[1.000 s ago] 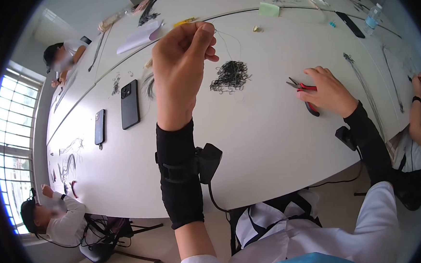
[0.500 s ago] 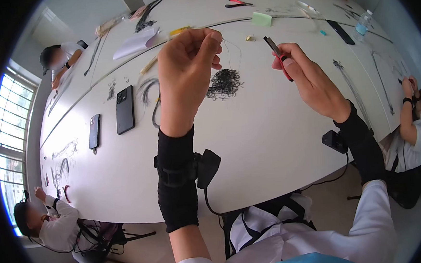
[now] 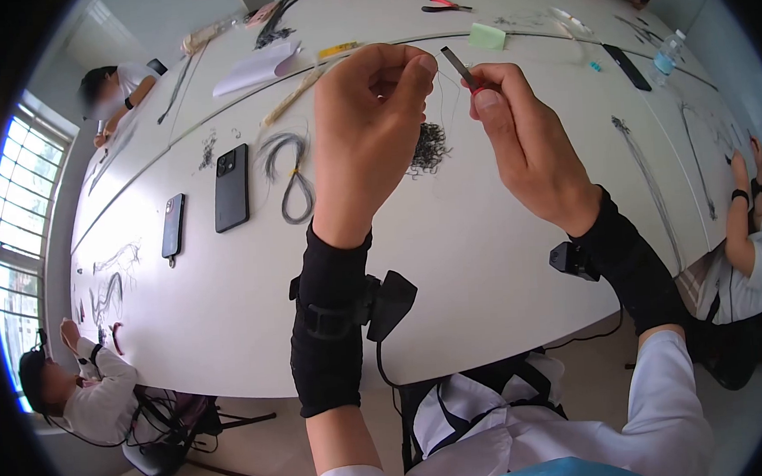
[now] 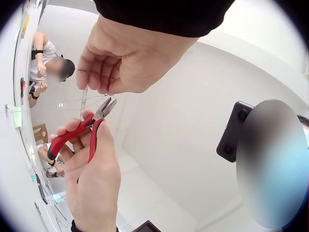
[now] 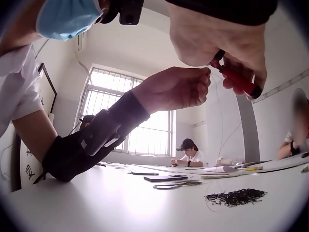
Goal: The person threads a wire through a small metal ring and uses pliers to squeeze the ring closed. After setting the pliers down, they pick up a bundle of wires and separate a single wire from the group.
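Note:
My left hand point(image 3: 371, 138) is raised over the table, pinching a thin wire point(image 5: 220, 121) between thumb and forefinger. The wire trails down in long, fine strands. Close to its right, my right hand point(image 3: 527, 137) grips red-handled pliers point(image 4: 98, 115). In the left wrist view the pliers' tips stand slightly parted, just below the left fingertips. One red handle shows under the right hand in the right wrist view. A heap of small dark curly pieces point(image 5: 236, 197) lies on the table beneath, partly hidden by the left hand in the head view.
Left of my left arm lie two phones point(image 3: 230, 188) and a tied loop of dark strands point(image 3: 295, 189). Farther back are a green note point(image 3: 487, 37), white paper point(image 3: 253, 69) and another pair of pliers point(image 3: 446, 4). A water bottle point(image 3: 667, 56) stands at right. Other people sit around the table.
My right hand has lifted the pliers off the table and brought them left, up beside the left hand. The left hand keeps its pinch on the wire and appears slightly farther right.

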`<move>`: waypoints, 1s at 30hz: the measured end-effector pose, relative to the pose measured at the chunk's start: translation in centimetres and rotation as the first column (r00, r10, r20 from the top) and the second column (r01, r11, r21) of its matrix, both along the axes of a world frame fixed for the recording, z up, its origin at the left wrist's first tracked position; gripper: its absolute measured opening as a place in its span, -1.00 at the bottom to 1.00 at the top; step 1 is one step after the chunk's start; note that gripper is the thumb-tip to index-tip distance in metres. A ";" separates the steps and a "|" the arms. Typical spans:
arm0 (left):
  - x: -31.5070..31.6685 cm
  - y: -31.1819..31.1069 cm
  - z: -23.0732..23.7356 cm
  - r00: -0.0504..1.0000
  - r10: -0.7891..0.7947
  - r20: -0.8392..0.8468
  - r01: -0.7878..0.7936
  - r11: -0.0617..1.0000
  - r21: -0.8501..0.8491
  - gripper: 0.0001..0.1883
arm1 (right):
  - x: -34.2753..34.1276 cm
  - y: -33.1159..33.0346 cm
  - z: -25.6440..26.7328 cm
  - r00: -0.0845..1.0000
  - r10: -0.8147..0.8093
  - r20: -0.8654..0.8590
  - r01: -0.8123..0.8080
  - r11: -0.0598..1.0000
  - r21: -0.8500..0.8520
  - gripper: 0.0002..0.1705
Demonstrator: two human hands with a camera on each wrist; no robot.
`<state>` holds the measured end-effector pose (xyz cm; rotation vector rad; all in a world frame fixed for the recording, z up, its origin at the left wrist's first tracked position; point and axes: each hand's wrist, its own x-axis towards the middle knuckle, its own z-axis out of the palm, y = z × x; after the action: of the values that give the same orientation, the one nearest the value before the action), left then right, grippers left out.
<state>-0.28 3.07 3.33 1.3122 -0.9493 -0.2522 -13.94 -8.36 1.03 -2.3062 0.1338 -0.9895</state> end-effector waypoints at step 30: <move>3.2 -0.9 -2.6 1.000 0.014 0.027 -0.018 0.987 0.160 -0.72 | -16.3 -33.0 7.2 0.483 -0.869 0.106 0.873 0.471 -0.125 -0.35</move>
<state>2.87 2.15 0.72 1.4733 -0.9558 -0.3051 -30.28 -41.38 8.19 -2.3252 1.4162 -1.5487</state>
